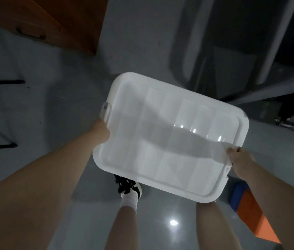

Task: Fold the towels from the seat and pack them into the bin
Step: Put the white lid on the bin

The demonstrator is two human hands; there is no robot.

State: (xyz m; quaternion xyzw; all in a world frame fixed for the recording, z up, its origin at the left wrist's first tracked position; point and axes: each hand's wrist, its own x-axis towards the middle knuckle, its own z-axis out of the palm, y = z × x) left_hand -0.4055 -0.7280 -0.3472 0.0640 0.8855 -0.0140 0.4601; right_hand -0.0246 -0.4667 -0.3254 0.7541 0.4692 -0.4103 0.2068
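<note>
Both hands carry the white lidded bin (pixel 169 138) above the grey floor (pixel 34 109): right hand (pixel 240 159) pinches its right rim, thumb on top; left hand (pixel 103 129) meets the left rim, fingers hidden, so grip unclear

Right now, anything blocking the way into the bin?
Yes. The white lid covers the whole top, so nothing can go in until it comes off. The left hand and right hand hold it at opposite ends; the left fingers are hidden under the edge. No towels are in view.
</note>
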